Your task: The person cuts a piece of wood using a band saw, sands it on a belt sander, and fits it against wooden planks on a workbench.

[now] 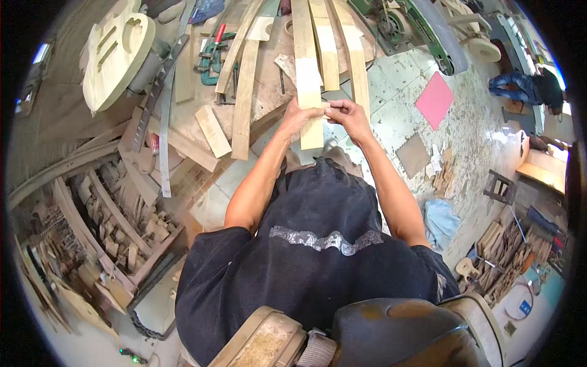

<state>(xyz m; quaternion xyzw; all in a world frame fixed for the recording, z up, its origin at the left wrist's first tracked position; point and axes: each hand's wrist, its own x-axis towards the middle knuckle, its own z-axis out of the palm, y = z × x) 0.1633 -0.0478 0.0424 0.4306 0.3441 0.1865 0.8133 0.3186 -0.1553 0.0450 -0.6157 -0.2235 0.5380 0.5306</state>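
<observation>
A long pale wooden board (311,134) runs from the top of the view toward my body, its near end sticking out past the bench edge. My left hand (299,117) is closed around its left edge, with the thumb lying across the top face. At the right edge, my right hand (350,118) is closed in a pinch, its fingertips close to my left thumb. Whatever small thing is between those fingers is too small to make out. More wooden strips (326,52) lie alongside the board, and a curved one (246,92) rests to the left.
Green clamps (211,64), one red-handled, lie on the workbench (269,101) beside a short wood block (213,131). A green machine (428,37) stands at upper right. A pink sheet (435,101) and blue cloth (441,223) lie on the floor. Another person (532,88) is far right.
</observation>
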